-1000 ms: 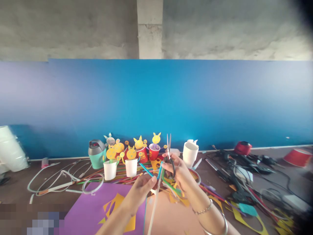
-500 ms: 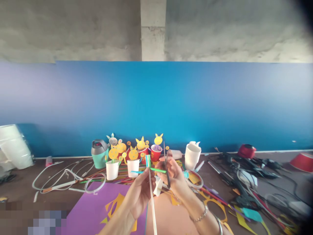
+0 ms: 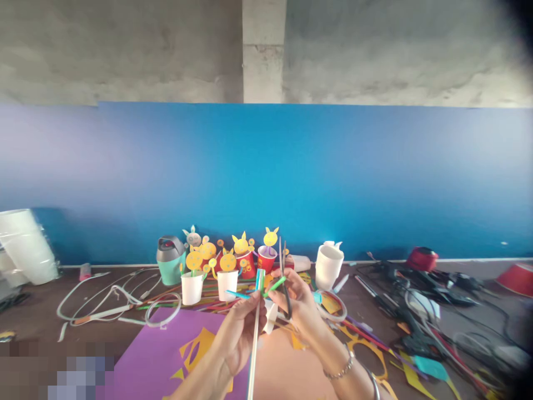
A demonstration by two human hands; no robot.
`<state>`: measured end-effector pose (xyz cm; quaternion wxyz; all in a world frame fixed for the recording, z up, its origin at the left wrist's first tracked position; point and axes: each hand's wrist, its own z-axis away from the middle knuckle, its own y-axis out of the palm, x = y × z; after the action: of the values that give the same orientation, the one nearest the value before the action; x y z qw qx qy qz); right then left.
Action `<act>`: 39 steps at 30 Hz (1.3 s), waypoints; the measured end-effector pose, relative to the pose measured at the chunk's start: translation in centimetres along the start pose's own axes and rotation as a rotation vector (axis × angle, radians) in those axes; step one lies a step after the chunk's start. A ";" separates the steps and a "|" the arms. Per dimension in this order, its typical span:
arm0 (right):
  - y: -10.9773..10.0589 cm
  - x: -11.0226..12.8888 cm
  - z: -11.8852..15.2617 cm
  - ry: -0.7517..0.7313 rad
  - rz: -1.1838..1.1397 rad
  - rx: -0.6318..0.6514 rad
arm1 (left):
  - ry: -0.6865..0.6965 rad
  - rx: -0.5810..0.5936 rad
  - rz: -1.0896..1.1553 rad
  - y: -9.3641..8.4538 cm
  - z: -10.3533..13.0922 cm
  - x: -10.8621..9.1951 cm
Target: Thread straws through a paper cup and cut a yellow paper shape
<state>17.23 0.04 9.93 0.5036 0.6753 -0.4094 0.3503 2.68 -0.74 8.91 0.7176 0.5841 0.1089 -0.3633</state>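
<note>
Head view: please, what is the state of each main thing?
Left hand: closed around strips
Strips: blue and green ends spread apart
Right hand: holding scissors
Scissors: blades slightly apart
Purple sheet: flat, partly covered
Front white cups: upright
Right white cup: upright
Wrapped white cups: leaning

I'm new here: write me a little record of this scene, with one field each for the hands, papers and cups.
Left hand: holds a long pale strip; a blue piece and a green piece jut out near its fingertips
Right hand: holds scissors, blades pointing up
Papers: purple sheet beside a peach sheet; yellow scraps on the purple one
Cups: white and red, several with yellow animal-face cutouts above them
</note>
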 end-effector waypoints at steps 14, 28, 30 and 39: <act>-0.6 0.4 -0.4 0.086 0.001 0.079 | 0.128 0.041 -0.175 0.0 0.0 0.0; -1.5 0.7 -1.1 0.119 0.078 -0.055 | 0.123 0.281 -0.622 0.3 0.1 -0.3; -1.3 0.9 -1.1 0.101 0.089 -0.072 | 0.141 0.255 -0.659 0.2 -0.2 -0.2; -0.5 1.8 -0.7 0.117 0.192 -0.192 | 0.371 0.149 -0.886 -1.3 -1.9 0.3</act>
<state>18.43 0.42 11.52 0.5533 0.5601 -0.4736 0.3947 2.55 0.76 7.17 0.4187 0.5861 0.4469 -0.5305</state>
